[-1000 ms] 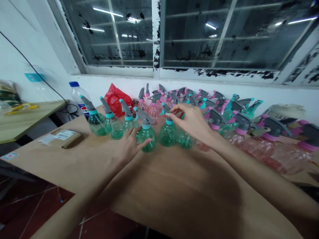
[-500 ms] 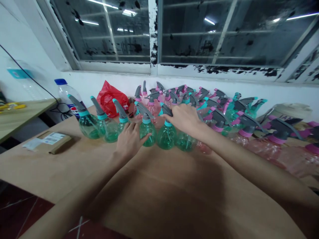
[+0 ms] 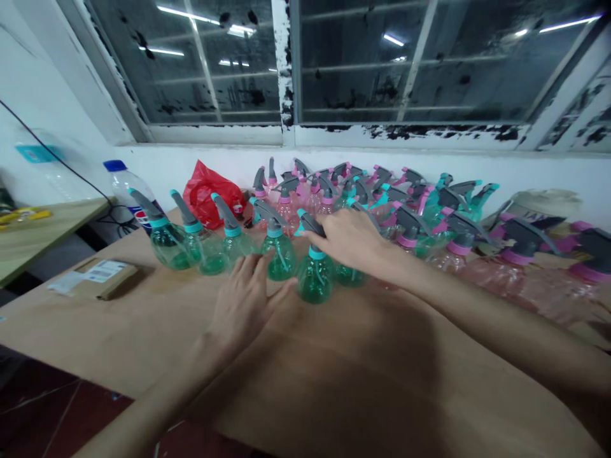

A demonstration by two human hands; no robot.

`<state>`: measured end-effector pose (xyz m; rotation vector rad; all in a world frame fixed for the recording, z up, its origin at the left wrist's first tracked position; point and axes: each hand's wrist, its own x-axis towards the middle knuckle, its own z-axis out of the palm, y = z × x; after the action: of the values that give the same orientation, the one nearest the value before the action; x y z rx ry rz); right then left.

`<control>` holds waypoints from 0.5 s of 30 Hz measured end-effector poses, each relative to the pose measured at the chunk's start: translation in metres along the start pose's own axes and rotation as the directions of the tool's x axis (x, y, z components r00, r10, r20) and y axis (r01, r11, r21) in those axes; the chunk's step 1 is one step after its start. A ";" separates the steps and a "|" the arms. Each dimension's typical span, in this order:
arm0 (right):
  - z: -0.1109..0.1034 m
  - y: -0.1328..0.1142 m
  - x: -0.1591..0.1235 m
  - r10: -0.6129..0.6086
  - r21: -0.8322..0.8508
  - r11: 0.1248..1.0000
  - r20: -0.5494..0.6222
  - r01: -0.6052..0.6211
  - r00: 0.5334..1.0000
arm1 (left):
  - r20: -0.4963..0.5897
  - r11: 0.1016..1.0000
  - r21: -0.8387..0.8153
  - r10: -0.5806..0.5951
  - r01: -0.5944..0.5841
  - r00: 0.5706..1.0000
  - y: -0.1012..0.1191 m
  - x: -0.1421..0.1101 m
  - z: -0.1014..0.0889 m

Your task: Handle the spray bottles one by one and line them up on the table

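My right hand (image 3: 351, 238) is closed round the grey spray head of a green spray bottle (image 3: 315, 280), which stands upright at the middle of the table. Just left of that bottle, my left hand (image 3: 248, 292) hovers with its fingers apart and holds nothing. Its fingertips are nearest to another green spray bottle (image 3: 280, 257) with a turquoise collar. More green spray bottles, among them one at the far left (image 3: 167, 248), make a row to the left. Part of a green bottle (image 3: 350, 275) shows beneath my right wrist.
Many pink and green spray bottles crowd the back and right, including a pink one (image 3: 510, 277). A red plastic bag (image 3: 210, 194) and a blue-capped bottle (image 3: 128, 187) stand at the back left. A flat cardboard packet (image 3: 102, 277) lies on the table (image 3: 305, 381).
My right hand has taken hold of the spray head and drawn that bottle slightly towards me. My left hand has come away from the neighbouring bottle. The view has shifted a little.
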<state>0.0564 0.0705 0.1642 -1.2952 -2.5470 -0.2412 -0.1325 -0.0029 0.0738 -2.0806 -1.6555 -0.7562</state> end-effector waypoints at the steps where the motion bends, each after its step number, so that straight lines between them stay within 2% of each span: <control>1: -0.002 -0.001 -0.008 -0.001 -0.002 1.000 -0.009 0.001 1.000 | 0.020 0.998 -0.056 0.021 -0.019 1.000 0.007 -0.005 -0.001; 4: -0.011 -0.002 -0.038 -0.023 -0.008 1.000 -0.025 0.022 0.999 | 0.126 0.982 -0.187 0.038 -0.014 0.991 0.035 -0.017 0.000; 7: -0.021 -0.001 -0.071 -0.056 -0.040 0.998 -0.022 0.056 0.998 | 0.266 0.951 -0.309 0.071 0.015 0.961 0.066 -0.026 -0.001; 10: -0.030 0.006 -0.100 -0.036 -0.033 0.999 -0.007 0.036 0.999 | 0.347 0.934 -0.354 0.078 0.054 0.934 0.094 -0.033 -0.005; 12: -0.033 0.017 -0.115 -0.020 0.047 0.999 0.029 0.018 0.999 | 0.350 0.927 -0.372 0.086 0.054 0.933 0.108 -0.036 -0.006; 15: -0.028 0.045 -0.133 -0.068 0.324 0.946 0.122 0.025 0.990 | 0.316 0.910 -0.413 0.129 0.014 0.940 0.121 -0.033 -0.003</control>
<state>0.1725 -0.0125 0.1503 -1.1596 -2.5866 0.2521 -0.0208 -0.0590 0.0603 -2.6730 -1.7063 -0.8200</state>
